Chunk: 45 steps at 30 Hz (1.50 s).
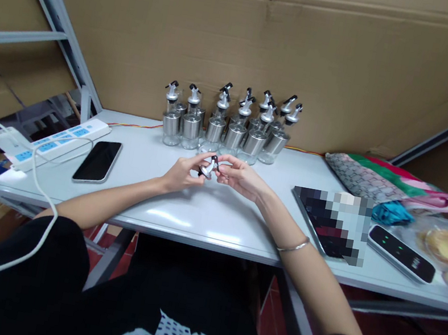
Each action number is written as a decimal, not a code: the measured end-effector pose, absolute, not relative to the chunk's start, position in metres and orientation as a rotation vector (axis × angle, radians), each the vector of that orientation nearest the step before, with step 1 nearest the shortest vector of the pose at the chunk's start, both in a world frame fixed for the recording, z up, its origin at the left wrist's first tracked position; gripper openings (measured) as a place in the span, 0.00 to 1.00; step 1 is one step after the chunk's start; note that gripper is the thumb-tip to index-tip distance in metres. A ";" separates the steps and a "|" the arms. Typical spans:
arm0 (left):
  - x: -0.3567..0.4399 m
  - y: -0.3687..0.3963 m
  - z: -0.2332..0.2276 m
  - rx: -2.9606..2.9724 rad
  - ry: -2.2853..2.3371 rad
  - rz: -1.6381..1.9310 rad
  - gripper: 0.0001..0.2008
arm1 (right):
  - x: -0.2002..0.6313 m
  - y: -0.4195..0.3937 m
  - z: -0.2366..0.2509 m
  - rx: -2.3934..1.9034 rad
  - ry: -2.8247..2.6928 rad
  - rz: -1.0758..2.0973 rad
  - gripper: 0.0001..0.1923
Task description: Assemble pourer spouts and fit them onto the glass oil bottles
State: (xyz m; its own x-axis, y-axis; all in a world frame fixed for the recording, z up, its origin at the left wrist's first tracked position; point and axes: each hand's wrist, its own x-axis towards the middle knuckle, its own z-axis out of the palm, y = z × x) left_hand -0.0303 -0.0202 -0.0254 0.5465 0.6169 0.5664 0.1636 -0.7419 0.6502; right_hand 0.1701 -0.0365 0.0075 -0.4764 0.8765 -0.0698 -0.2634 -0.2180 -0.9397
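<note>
My left hand and right hand pinch a small pourer cap between closed fingertips above the table. It looks light, rigid, slick; I'd grip its metal collar. Beyond stand assembled bottles.

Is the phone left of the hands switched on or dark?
Dark. The phone lies flat on the table, its screen up, plain black but for a faint reflection. Whether it is powered off or merely asleep cannot be told.

No text, label or brand can be read anywhere. The tablet at the table's right side is blurred over.
</note>
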 end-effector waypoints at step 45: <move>-0.032 -0.016 -0.022 2.474 1.098 1.198 0.28 | 0.145 -0.054 0.000 -1.098 -1.977 0.577 0.10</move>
